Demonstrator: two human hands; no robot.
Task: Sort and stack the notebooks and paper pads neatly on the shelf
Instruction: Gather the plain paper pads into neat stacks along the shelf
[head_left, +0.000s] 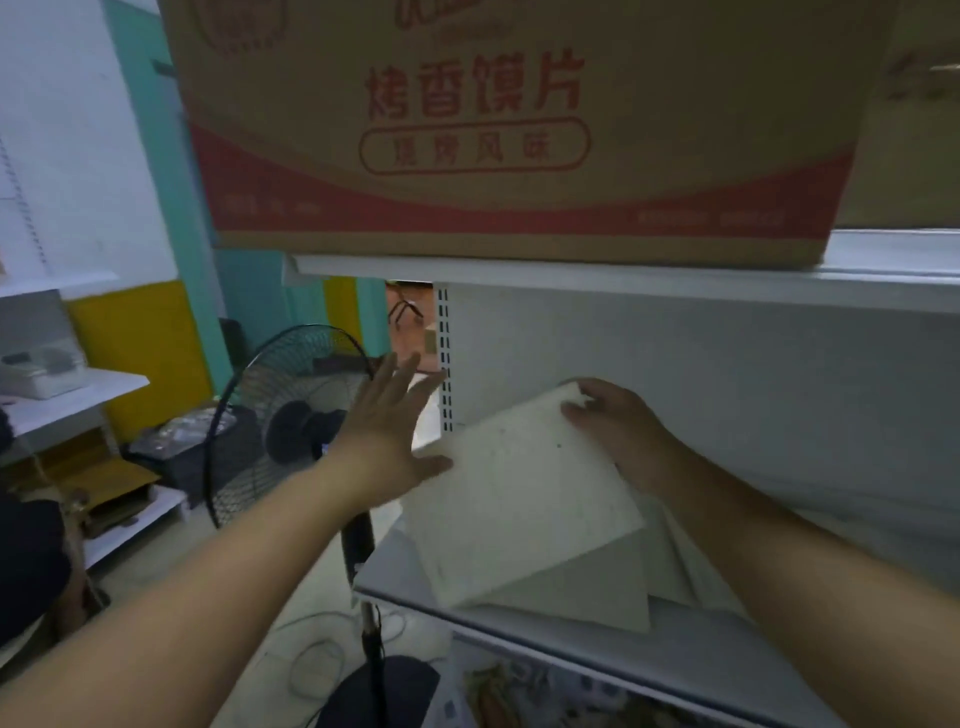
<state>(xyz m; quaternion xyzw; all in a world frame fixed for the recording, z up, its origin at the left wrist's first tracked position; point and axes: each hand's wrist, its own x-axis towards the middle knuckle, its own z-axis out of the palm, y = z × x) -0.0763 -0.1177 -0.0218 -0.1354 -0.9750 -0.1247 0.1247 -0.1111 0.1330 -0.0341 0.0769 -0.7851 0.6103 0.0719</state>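
Sorting looks barely begun: the right hand (618, 426) grips the far corner of a white pad (524, 499) tilted over the shelf (395, 577), the left hand (389, 431), fingers spread flat, steadies its edge, and what seem more pads (587, 587) lie askew beneath.

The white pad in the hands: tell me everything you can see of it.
The white pad is a squarish, stiff-looking paper block, off-white with faint dark specks and no legible print. It is tilted and turned corner-on, with its near corner down on the grey shelf, over other white sheets. The right hand grips its far corner, fingers curled over the edge. The left hand, fingers straight, touches its left corner with the thumb.
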